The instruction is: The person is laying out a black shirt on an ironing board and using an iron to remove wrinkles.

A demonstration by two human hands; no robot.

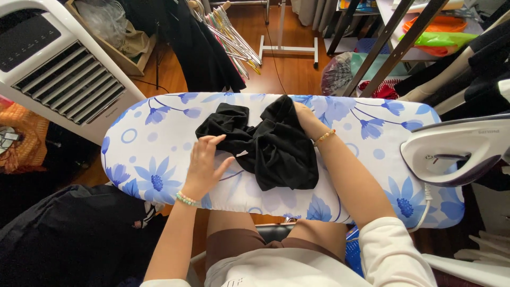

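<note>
Black garment (263, 146): it lies crumpled in the middle of the ironing board (159, 159), with one bunched part toward my left and a longer part hanging toward me. It sits in the centre because there the board is widest and the cloth has support on all sides.

My left hand (204, 165): it is open, fingers spread and apart, with the fingertips touching the near-left edge of the garment. I judge that I keep it flat like this to press the cloth down, so it does not slide on the smooth cover. It grips nothing.

My right hand (305, 119): it reaches over the far right side of the garment, and the fingers go into or under the black folds. I cannot tell if they are closed on the cloth or only resting, because the fabric hides them.

Iron (457, 151): it stands at the right end of the board, well apart from the garment and from both hands. Its place looks chosen so the hot plate stays away from my arm; its white cord (425, 204) drops down at the near edge.

Dark clothes (69, 234): a heap lies low at my left, beside the board.

White fan unit (58, 69): it stands behind the left end of the board.

Hangers (234, 37): a bundle leans on the wooden floor beyond the board.
</note>
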